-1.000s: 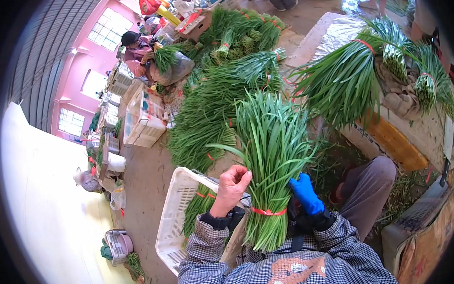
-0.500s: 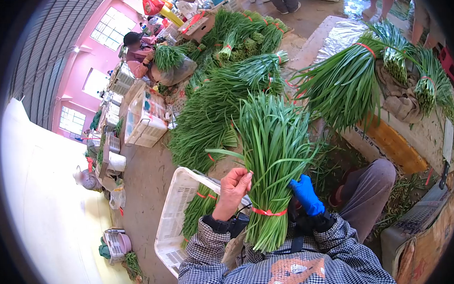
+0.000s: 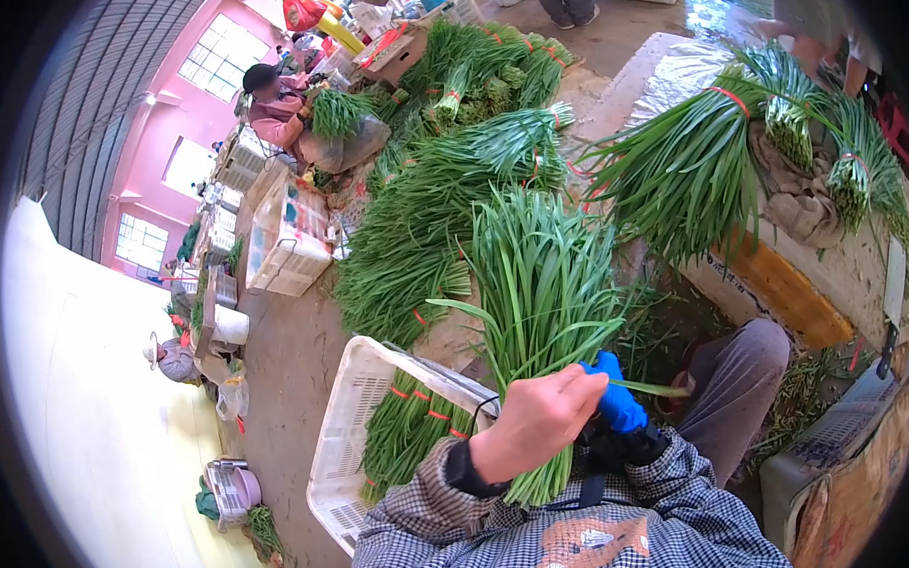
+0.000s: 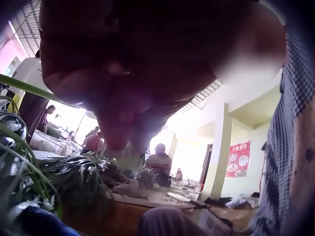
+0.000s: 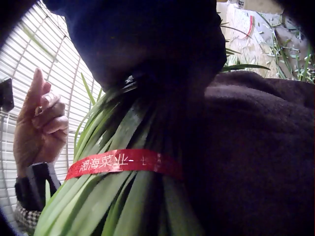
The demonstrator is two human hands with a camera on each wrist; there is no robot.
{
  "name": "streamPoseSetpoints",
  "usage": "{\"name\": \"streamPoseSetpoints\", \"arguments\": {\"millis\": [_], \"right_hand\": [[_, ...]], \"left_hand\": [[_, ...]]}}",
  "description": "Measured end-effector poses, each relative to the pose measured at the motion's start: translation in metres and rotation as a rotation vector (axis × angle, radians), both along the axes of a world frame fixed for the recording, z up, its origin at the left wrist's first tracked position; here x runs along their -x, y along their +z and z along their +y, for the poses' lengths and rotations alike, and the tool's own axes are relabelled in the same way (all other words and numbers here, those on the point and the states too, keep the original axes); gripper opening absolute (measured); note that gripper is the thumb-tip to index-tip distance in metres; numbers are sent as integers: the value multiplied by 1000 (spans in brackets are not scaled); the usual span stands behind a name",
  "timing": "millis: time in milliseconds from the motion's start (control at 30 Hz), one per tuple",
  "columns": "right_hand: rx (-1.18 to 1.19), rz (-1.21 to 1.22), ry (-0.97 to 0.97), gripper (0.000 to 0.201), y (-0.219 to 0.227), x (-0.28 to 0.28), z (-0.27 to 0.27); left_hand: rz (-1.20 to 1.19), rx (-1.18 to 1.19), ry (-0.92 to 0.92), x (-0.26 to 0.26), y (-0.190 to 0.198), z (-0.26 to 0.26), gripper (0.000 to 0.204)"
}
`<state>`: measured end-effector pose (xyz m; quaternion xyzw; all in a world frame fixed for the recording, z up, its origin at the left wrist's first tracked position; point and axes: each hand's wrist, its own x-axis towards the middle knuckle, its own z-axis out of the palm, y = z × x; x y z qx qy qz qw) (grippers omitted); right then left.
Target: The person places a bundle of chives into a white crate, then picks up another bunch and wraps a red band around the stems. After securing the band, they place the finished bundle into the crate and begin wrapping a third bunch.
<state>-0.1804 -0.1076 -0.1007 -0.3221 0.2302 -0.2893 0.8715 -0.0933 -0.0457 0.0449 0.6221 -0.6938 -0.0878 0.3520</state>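
The bare left hand (image 3: 539, 421) has swung across the front of the upright bundle of green leaves (image 3: 545, 281), fingers curled, pinching a loose leaf (image 3: 648, 387). The blue-gloved right hand (image 3: 614, 399) grips the bundle above its red band (image 5: 123, 162), beside a white crate (image 3: 349, 428) holding more tied bunches.

The floor (image 3: 297, 360) carries a white crate (image 3: 354, 428), heaped greens (image 3: 422, 215) tied with red bands, and more crates (image 3: 288, 240).
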Motion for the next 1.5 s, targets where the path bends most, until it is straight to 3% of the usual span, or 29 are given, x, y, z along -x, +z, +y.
{"name": "streamPoseSetpoints", "arguments": {"millis": [67,133,200,267,333,533,600,667,800,1000,1100,1233,1400,1500], "right_hand": [[546,273,141,22,2,8,-5],[506,160,83,26,2,7,-5],[132,130,-22,28,-17,-7,-4],[92,105,-19,32,-22,-6,-4],[179,285,85,34,-35,-5,-8],[178,301,72,32,-31,-7,-7],[208,331,87,35,-30,-8,-9],[236,358,97,39,-32,-8,-9],[130,279,42,48,-48,-9,-6],[165,238,26,48,-45,-10,-6],[197,253,48,46,-44,-8,-7],[165,212,12,43,-44,-8,-6],[184,253,67,46,-46,-7,-8],[183,253,53,45,-43,-7,-8]], "left_hand": [[-105,-154,-32,-4,-9,-5,12],[-29,-135,-6,-10,-10,-9,10],[241,11,163,-33,-12,-14,10],[413,-95,391,-71,-18,-17,12],[413,-65,477,-112,-43,-19,19],[416,-370,482,-158,-77,-20,32],[450,-307,464,-161,-85,-21,29],[641,-282,453,-165,-88,-19,25],[803,-274,447,-165,-70,-9,17],[799,-209,481,-173,-47,-1,11],[1107,-93,446,-177,-32,-4,8],[1332,-73,337,-186,-13,-6,4],[1418,-15,293,-200,11,-19,3],[1325,105,336,-210,22,-25,7]]}}
